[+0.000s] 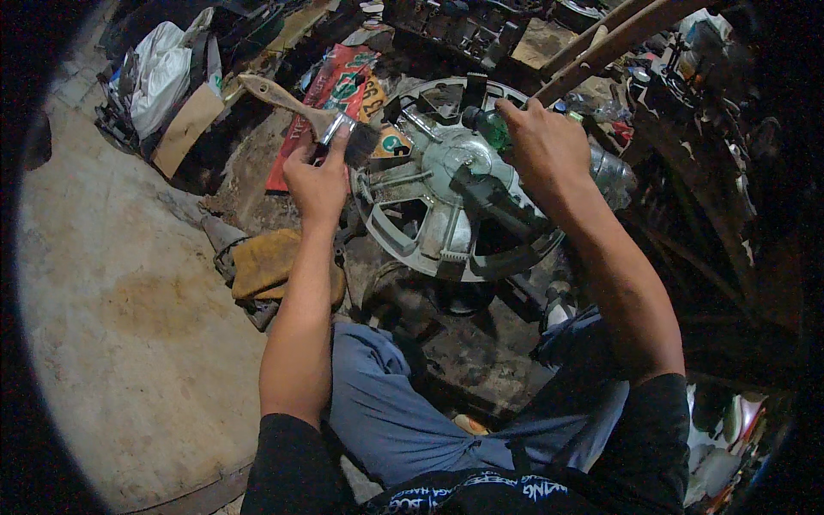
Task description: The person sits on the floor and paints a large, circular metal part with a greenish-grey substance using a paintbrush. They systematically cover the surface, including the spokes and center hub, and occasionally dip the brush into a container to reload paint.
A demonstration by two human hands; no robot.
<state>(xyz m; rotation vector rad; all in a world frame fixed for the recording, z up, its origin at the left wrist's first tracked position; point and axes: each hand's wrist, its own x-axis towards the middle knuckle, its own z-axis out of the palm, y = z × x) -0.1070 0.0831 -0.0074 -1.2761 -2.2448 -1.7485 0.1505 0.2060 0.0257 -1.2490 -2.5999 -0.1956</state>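
Silvery round spoked metal wheel (452,160) appears partly brushed, remainder pending; fingers of left hand (318,178) grip wooden-handled, dark-bristled paintbrush (316,117), those of right hand (549,146) green translucent bottle (493,130).

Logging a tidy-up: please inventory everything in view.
Paintbrush: one, brown handle, left of wheel
Bottle: one, partly green, over wheel
Spoked wheel: one, grey, centre
Signboard: one, red, behind paintbrush
Panel: unclear count, yellow, beside signboard
Cloth: one, ochre, left
Bag: one, white, upper left
Wooden bars: two, brown, upper right
Clutter: uncountable, edges
Surface: one, beige, left
Trousers: one, blue, bottom
Shirt: one, black, bottom
Left hand: one, gripping paintbrush
Right hand: one, gripping bottle
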